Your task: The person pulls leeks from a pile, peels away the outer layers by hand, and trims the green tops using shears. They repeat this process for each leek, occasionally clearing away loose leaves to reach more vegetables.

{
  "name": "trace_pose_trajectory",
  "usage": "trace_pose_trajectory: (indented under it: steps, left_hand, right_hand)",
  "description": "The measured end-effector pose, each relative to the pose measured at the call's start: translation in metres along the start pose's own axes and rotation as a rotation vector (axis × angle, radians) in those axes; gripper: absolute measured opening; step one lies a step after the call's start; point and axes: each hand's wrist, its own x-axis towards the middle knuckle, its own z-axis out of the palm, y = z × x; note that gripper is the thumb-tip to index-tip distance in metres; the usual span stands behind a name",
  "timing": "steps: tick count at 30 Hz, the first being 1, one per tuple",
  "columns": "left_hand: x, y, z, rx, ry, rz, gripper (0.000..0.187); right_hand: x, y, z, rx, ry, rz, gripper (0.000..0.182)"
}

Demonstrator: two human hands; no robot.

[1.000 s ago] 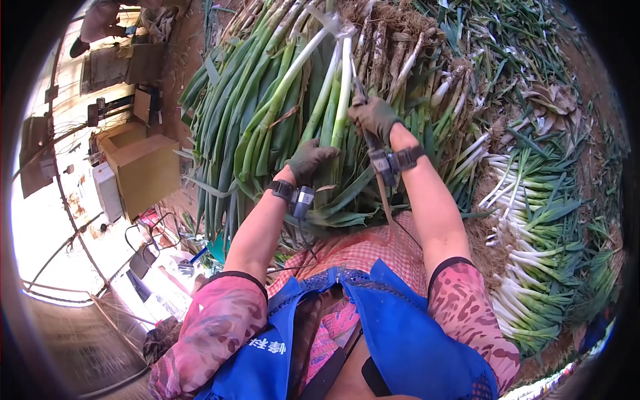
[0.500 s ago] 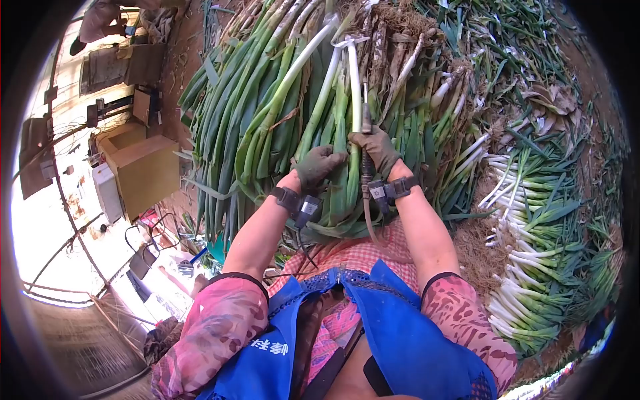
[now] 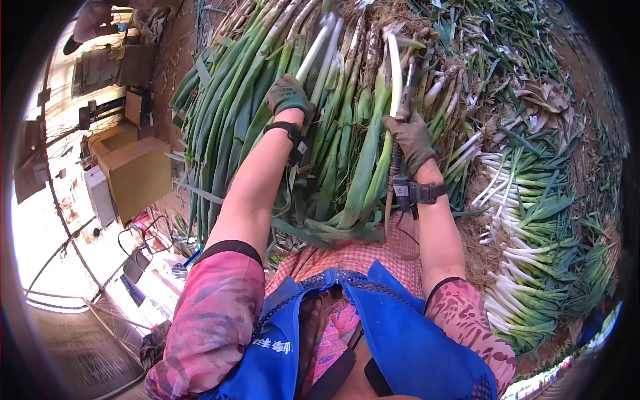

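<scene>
My left hand (image 3: pixel 290 95), in a dark glove, is closed at the lower stalk of a green onion (image 3: pixel 315 50), whose white end points away from me. My right hand (image 3: pixel 412 141), also gloved, is wrapped around an air blow gun (image 3: pixel 409 79) with a thin metal nozzle pointing away and a hose (image 3: pixel 389 217) hanging toward my lap. Beside the nozzle lies another green onion (image 3: pixel 395 70) with a peeled white stalk, close to my right thumb. Under both hands spreads a big heap of green onions (image 3: pixel 233 110), some with brown, soil-covered stalks.
To the right lies a long row of cleaned green onions (image 3: pixel 527 260), white ends toward me. Leaf scraps (image 3: pixel 507 53) cover the ground beyond it. A cardboard box (image 3: pixel 140 177) and a white container (image 3: pixel 100 193) stand on the left. At the top left a person (image 3: pixel 93 23) is partly visible.
My left hand has moved away and left, onto another green onion. My right hand has shifted right with the blow gun, and the peeled green onion now lies farther right.
</scene>
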Motion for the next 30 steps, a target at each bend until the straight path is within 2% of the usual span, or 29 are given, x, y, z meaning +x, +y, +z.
trace_pose_trajectory:
  steps: [1, 2, 4, 6, 8, 9, 10, 11, 12, 13, 15, 16, 17, 19, 20, 21, 23, 24, 25, 27, 29, 30]
  left_hand:
    - [0.006, 0.001, -0.004, -0.071, -0.062, -0.006, 0.065]
    - [0.007, 0.001, -0.009, -0.178, -0.075, 0.024, 0.050]
    - [0.001, 0.004, -0.013, -0.226, -0.094, 0.104, 0.047]
    - [-0.007, 0.001, -0.008, -0.244, -0.105, 0.160, 0.043]
    - [-0.016, 0.003, -0.002, -0.031, 0.153, 0.204, 0.038]
    - [-0.018, 0.004, 0.002, 0.075, 0.278, 0.222, 0.036]
    - [-0.009, -0.003, 0.007, -0.018, 0.286, 0.217, 0.029]
    - [-0.016, -0.006, 0.000, -0.139, 0.321, 0.203, 0.026]
    - [-0.009, -0.007, 0.004, -0.315, 0.171, 0.168, 0.028]
    - [-0.004, -0.008, 0.006, -0.487, 0.021, 0.126, 0.030]
    - [-0.013, 0.006, 0.010, -0.383, -0.015, 0.139, 0.042]
    - [-0.009, 0.016, 0.017, -0.291, -0.106, 0.132, 0.045]
    - [0.001, 0.025, 0.034, -0.247, -0.091, 0.121, 0.045]
    - [0.012, 0.040, 0.042, -0.192, -0.121, 0.028, 0.047]
    - [0.012, 0.040, 0.037, -0.231, -0.102, 0.015, 0.042]
    - [0.010, 0.035, 0.026, -0.245, -0.181, 0.078, 0.033]
    - [0.036, 0.023, 0.031, -0.482, -0.293, 0.103, 0.036]
    - [0.032, 0.013, 0.013, -0.851, -0.414, 0.139, 0.027]
    - [0.026, 0.004, -0.006, -1.129, -0.718, 0.179, 0.020]
    - [-0.004, 0.013, -0.061, -1.207, -0.940, 0.388, 0.023]
    - [-0.025, 0.037, -0.061, -1.302, -0.989, 0.288, 0.032]
    - [-0.056, 0.055, -0.069, -1.381, -0.924, 0.373, 0.035]
  right_hand:
    - [-0.005, -0.001, -0.001, 0.074, -0.041, 0.072, 0.036]
    - [-0.012, -0.010, -0.003, 0.190, -0.015, 0.175, 0.030]
    - [-0.013, 0.023, 0.003, 0.223, 0.016, 0.071, 0.029]
    - [-0.014, 0.033, -0.006, 0.035, -0.027, -0.082, 0.023]
    - [-0.013, 0.044, -0.017, -0.120, -0.048, -0.192, 0.018]
    - [-0.017, 0.029, -0.024, -0.044, -0.053, -0.099, 0.014]
    - [-0.020, 0.014, -0.030, 0.033, -0.051, -0.006, 0.015]
    - [-0.021, 0.022, -0.035, -0.104, -0.066, -0.042, 0.015]
    - [-0.022, 0.028, -0.039, -0.240, -0.076, -0.080, 0.016]
    - [-0.024, 0.034, -0.037, -0.199, -0.087, -0.071, 0.015]
    - [-0.025, 0.039, -0.025, -0.065, -0.108, -0.040, 0.015]
    - [-0.026, 0.042, -0.019, 0.135, -0.109, 0.104, 0.016]
    - [-0.026, 0.035, -0.014, 0.336, -0.081, 0.248, 0.022]
    - [-0.028, 0.026, -0.010, 0.237, -0.053, 0.264, 0.036]
    - [-0.027, 0.040, -0.009, 0.060, -0.036, 0.063, 0.040]
    - [-0.030, 0.030, -0.019, 0.169, -0.033, 0.181, 0.040]
    - [-0.028, 0.006, -0.044, 0.400, -0.025, 0.400, 0.038]
    - [-0.027, 0.004, -0.056, 0.414, 0.010, 0.369, 0.034]
    - [-0.022, 0.012, -0.068, 0.364, 0.008, 0.301, 0.033]
    - [-0.014, 0.006, -0.081, 0.224, 0.021, 0.109, 0.035]
    - [-0.025, -0.050, -0.083, 0.401, -0.041, 0.154, 0.035]
    - [-0.033, -0.068, -0.080, 0.439, -0.101, 0.165, 0.033]
